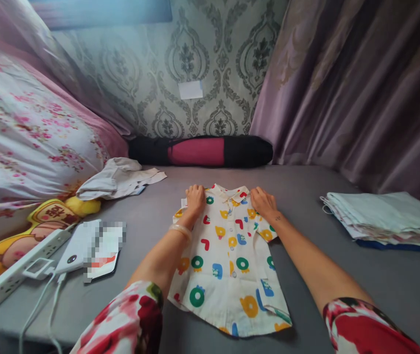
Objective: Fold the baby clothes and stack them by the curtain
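Gripping the shirt (220,255) at both shoulders, the two hands spread it face up in the centre and lower centre of the frame, on the grey sheet (305,196). The left hand (195,200) has its fingers curled onto one shoulder and the right hand (263,201) closes on the other, with the collar between them. Holding at these two points probably keeps the top edge straight and the cloth taut across the chest. The collar points away from the person and the hem lies nearest, which seems to leave the buttoned front within easy reach. Near the hem, toward the right, the side looks turned over, likely because nothing holds that end.

At the right edge, a stack of folded cloth (386,216) sits well apart from the shirt, perhaps so it stays neat. A pale garment (116,179) lies loosely crumpled at centre left, beyond the left hand. In the lower left, a white power strip (18,268) rests beside a yellow cushion (11,248), with white cables (53,305) running toward the bottom edge, away from the shirt.
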The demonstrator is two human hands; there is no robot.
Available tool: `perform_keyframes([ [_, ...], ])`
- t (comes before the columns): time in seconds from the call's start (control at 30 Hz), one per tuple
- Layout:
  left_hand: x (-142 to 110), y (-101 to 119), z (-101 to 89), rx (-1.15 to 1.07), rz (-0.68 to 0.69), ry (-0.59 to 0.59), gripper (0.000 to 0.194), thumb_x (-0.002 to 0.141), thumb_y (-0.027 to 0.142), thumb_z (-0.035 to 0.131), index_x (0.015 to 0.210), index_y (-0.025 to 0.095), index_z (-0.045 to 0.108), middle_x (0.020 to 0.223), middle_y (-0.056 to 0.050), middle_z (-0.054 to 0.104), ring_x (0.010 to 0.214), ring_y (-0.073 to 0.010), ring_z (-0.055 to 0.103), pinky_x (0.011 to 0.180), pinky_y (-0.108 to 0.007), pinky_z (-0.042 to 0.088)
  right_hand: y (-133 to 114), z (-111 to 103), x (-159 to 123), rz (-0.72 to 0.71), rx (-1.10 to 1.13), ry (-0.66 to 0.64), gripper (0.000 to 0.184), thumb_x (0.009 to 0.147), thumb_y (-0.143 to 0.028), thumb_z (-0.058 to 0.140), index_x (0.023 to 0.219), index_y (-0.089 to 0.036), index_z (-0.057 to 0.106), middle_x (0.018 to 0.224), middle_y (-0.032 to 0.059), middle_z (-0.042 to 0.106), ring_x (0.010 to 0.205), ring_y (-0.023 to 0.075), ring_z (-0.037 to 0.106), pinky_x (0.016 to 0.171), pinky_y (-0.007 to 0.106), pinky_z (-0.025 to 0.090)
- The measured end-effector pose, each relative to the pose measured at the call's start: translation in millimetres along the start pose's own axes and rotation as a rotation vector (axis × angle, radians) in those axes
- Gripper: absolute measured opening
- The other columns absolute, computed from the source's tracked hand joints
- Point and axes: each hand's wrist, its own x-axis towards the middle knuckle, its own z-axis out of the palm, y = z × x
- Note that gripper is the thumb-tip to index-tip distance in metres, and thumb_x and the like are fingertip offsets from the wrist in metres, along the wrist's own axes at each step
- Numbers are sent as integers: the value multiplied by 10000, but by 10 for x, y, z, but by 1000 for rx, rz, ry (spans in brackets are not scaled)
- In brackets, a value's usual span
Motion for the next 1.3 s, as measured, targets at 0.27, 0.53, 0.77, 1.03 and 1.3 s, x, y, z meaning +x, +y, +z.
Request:
perform_keyframes([
  [0.27, 271, -61, 106, 10, -1, 8, 280, 917, 175, 360, 1064, 189, 599, 1086, -137, 588, 1056, -288, 485, 856, -403, 319, 17, 81, 294, -25, -12, -16, 324, 981, -195, 276, 1036, -160, 593, 1086, 150, 606, 987, 226, 573, 736, 309, 390],
  [0.53, 531, -68, 181, 35, 11, -7, 297, 929, 191, 334, 1066, 179, 597, 1105, -149, 581, 1061, -292, 483, 868, -409, 316, 72, 165, 519, -51, -13, -44, 341, 973, -176, 255, 1039, -161, 590, 1109, 148, 602, 1024, 222, 555, 771, 305, 388],
  [0.77, 627, -63, 217, 47, -4, -36, 306, 916, 186, 344, 1094, 177, 593, 1146, -154, 573, 1088, -289, 477, 875, -402, 320, 102, 198, 653, -57, -26, -24, 356, 980, -194, 249, 1035, -156, 599, 1107, 151, 609, 1009, 230, 563, 770, 318, 392],
  [1.03, 758, -39, 269, 8, -19, -151, 307, 890, 229, 388, 978, 171, 677, 1069, -147, 670, 1056, -289, 554, 870, -403, 335, 158, 277, 806, -23, 147, -148, 332, 962, -212, 344, 1118, -194, 636, 1158, 117, 633, 1033, 208, 586, 848, 292, 397],
  [1.3, 983, 89, 283, -147, -18, -316, 326, 861, 440, 498, 960, 198, 692, 1100, -114, 694, 1092, -295, 573, 884, -403, 341, 118, 388, 1054, 95, 332, -209, 299, 937, -394, 478, 1048, -182, 657, 1047, 80, 699, 938, 186, 623, 743, 238, 415],
])
